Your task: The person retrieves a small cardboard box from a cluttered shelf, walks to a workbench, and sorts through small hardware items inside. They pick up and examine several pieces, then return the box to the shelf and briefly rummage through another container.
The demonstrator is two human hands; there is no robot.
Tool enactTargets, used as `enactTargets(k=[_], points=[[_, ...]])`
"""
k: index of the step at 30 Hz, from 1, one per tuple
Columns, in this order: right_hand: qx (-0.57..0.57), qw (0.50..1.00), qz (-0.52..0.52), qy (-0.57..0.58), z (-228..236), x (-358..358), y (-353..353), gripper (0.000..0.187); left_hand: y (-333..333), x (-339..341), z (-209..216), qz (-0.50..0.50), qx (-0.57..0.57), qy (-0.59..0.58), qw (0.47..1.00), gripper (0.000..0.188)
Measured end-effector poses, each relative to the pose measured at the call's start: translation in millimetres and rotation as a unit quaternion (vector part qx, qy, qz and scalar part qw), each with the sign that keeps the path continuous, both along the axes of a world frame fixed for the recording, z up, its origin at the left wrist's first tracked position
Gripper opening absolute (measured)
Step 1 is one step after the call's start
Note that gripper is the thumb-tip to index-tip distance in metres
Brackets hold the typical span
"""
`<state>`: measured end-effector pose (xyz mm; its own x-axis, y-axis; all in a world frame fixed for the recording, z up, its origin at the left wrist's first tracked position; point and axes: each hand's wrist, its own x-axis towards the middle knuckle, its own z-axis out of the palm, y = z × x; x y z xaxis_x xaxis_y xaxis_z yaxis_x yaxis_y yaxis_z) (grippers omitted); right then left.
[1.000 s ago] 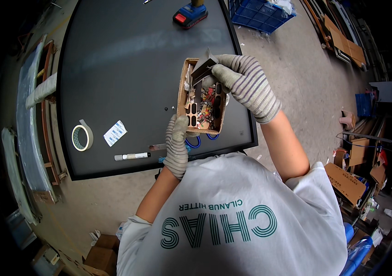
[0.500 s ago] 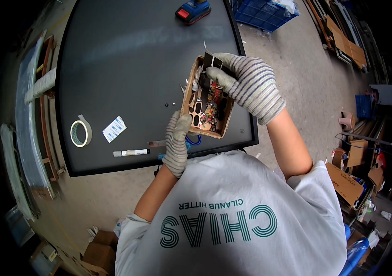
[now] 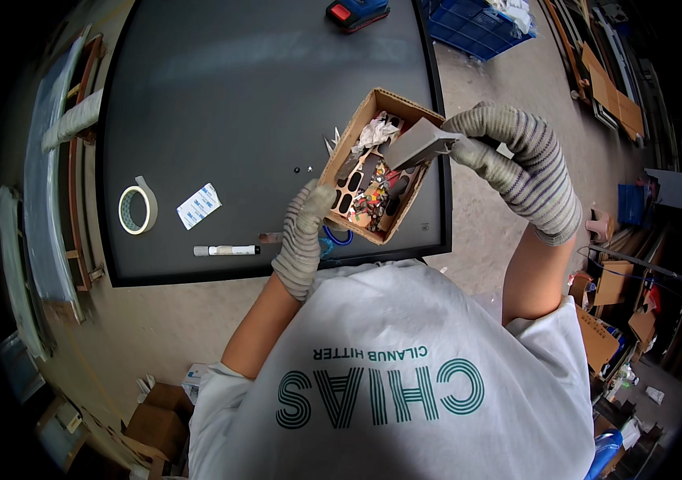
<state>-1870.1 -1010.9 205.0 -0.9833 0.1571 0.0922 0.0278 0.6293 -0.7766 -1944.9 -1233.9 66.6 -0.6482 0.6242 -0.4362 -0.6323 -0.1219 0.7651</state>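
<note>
A small open cardboard box (image 3: 405, 106) sits over the near right part of a dark panel. Inside it are crumpled white paper (image 3: 377, 132), tan sheets with dark oval pads (image 3: 346, 192) and a jumble of small coloured parts (image 3: 370, 200). My left hand (image 3: 301, 240), in a striped knit glove, is closed on the box's near left edge. My right hand (image 3: 517, 156), gloved alike, pinches a flat grey piece (image 3: 417, 144) by its right end. That piece slants over the box's right side; its exact kind is unclear.
On the dark panel (image 3: 221, 120) lie a tape roll (image 3: 151, 206), a white packet with blue print (image 3: 199, 206), a marker (image 3: 227, 250) and two tiny round bits (image 3: 303, 169). A tool's battery base (image 3: 357, 12) stands far off, beside a blue crate (image 3: 477, 28).
My right hand has drawn back to the right, out of the box, with the grey piece pinched in it. The box now sits slightly further right and more tilted in view.
</note>
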Motion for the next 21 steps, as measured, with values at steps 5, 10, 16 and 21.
enactTargets(k=[5,10,16,21], points=[[0.096,0.977,0.193,-0.003,-10.7,-15.3,-10.7,0.017,1.7,-0.3,-19.5,-0.001,0.029,0.009,1.000,0.027],[0.217,0.962,0.163,0.022,-29.6,-26.7,-14.1,0.020,4.0,-1.8,-5.9,-0.082,-0.004,0.016,0.996,0.032],[0.290,0.944,0.147,0.055,-21.0,-32.5,-8.6,0.018,0.4,-3.1,-34.2,-0.162,-0.022,-0.021,0.986,0.034],[0.280,0.952,0.105,0.063,-19.6,-27.9,0.9,0.017,-2.7,2.6,-14.1,-0.060,0.048,0.007,0.997,0.033]])
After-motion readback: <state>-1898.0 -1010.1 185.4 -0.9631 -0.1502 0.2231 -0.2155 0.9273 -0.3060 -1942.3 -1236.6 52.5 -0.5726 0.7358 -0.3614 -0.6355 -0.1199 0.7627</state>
